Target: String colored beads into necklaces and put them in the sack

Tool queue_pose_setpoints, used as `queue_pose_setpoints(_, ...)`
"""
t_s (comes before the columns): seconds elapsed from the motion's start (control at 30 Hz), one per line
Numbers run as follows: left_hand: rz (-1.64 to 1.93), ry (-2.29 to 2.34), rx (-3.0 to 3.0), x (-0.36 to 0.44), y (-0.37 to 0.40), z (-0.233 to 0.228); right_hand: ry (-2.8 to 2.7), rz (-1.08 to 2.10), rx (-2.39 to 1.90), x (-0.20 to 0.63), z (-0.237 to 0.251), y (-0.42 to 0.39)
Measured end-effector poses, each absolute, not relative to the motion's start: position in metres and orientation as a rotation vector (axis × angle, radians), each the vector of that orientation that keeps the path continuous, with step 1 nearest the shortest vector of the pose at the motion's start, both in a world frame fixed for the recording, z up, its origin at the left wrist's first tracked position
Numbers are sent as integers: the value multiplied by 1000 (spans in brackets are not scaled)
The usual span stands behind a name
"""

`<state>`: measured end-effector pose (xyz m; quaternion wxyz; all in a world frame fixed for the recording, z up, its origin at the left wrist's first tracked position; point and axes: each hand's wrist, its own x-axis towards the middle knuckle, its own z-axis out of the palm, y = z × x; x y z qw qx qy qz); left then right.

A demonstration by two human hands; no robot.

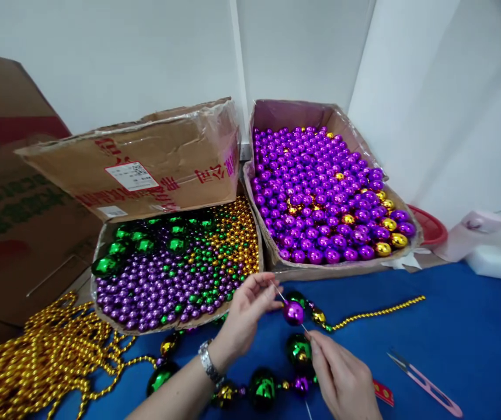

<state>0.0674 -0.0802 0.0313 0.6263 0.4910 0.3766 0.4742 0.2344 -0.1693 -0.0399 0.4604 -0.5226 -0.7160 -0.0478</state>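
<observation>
A shiny purple bead (293, 313) hangs on a thin pale string (279, 293) between my hands. My left hand (247, 306), with a metal watch at the wrist, is closed in a pinch on the string above the bead. Below the bead, my right hand (342, 373) pinches the string between thumb and fingers. Under and around my hands lies a strand of mixed beads, with a large green bead (262, 387), smaller gold and purple ones, and a thin gold bead chain (377, 312) trailing right.
An open carton (176, 321) holds small purple, green and gold beads. Behind right, another box (294, 114) holds purple and some gold beads. Gold bead chains (27, 361) pile at left. Pink thread snips (430, 385) lie on the blue cloth (461, 321); a red basin (428, 224) stands behind.
</observation>
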Motion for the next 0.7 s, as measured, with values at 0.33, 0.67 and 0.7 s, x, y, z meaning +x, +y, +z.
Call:
queue_pose_setpoints(0.33, 997, 1574, 2076, 9, 42, 26, -1770, -79, -1304, 241, -54, -171)
queue_pose_setpoints(0.67, 756, 1607, 2251, 36, 66, 12, -1796, -111, -1327, 242, -53, -168)
queue_pose_setpoints(0.7, 770, 1593, 2230, 37, 67, 12, -1797, -109, -1328, 242, -53, -168)
